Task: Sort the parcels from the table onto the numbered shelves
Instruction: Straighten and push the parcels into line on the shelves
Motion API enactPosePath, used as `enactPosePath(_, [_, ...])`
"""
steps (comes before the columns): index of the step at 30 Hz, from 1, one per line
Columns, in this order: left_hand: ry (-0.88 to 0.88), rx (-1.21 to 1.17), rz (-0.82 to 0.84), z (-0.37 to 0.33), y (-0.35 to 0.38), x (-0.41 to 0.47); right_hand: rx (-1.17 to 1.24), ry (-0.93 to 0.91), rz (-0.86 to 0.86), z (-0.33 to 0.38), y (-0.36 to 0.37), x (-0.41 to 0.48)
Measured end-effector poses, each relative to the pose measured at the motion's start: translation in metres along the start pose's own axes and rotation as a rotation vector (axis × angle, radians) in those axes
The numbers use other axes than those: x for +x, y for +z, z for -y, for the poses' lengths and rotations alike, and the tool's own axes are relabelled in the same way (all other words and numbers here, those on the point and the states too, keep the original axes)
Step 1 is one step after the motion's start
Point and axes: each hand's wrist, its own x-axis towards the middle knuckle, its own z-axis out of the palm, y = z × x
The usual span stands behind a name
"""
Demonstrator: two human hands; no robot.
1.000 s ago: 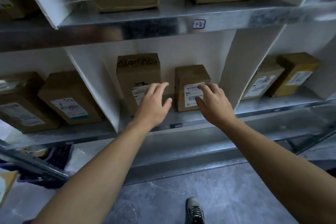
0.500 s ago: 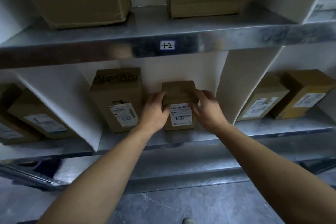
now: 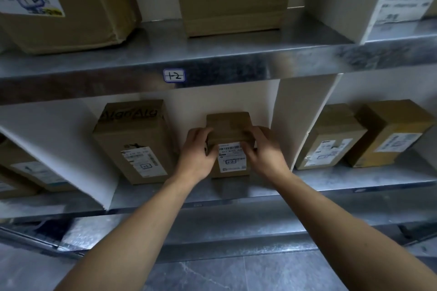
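**Held from both sides**

Both forearms stretch forward. The left hand (image 3: 197, 151) and right hand (image 3: 263, 154) each wrap a grip round one side of the small brown cardboard parcel (image 3: 228, 125) (its white label (image 3: 233, 162) reads 1-2), upright and set back from the front edge of the grey metal shelf (image 3: 236, 188). Thumbs cover the label's upper corners; the fine print is unreadable.

Metal shelf (image 3: 331, 179), small parcel (image 3: 228, 123) beside taller parcel (image 3: 134, 139) on it.
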Motion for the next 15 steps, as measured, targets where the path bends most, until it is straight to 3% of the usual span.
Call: enactPosePath(15, [-0.016, 0.005, -0.033, -0.0015, 0.006, -0.0087, -0.027, -0.032, 0.017, -0.0036, -0.0034, -0.0031])
